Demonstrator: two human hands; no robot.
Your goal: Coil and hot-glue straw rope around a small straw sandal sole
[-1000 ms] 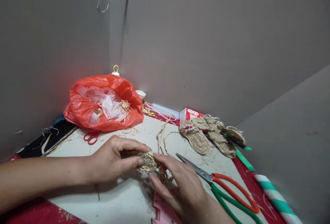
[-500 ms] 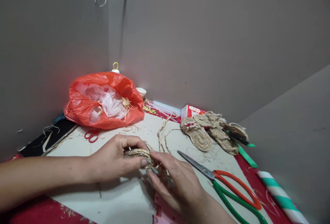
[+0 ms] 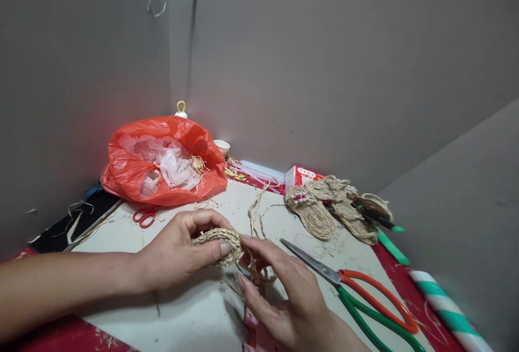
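Observation:
A coiled piece of braided straw (image 3: 221,241) is pinched between the thumb and fingers of my left hand (image 3: 178,249), above the white board. At its right edge is my right hand (image 3: 290,290), with index finger and thumb apart and the index tip at the braid. A loose straw braid (image 3: 259,271) dangles between those fingers; a small bluish bit there is too blurred to name. Below lies a pink object (image 3: 259,333), partly covered by my right hand. Large scissors (image 3: 338,277) with one orange and one green handle rest to the right.
A red plastic bag (image 3: 133,179) with white plastic and straw scraps stands at the back left, small red scissors (image 3: 144,217) before it. Finished-looking straw soles (image 3: 312,214) lie by a red-and-white box (image 3: 302,174). A green-and-white striped roll (image 3: 441,306) is at the right edge.
My right thumb and index finger have spread apart and drawn slightly away from the straw coil. The coil has tipped, so more of its face shows in my left hand.

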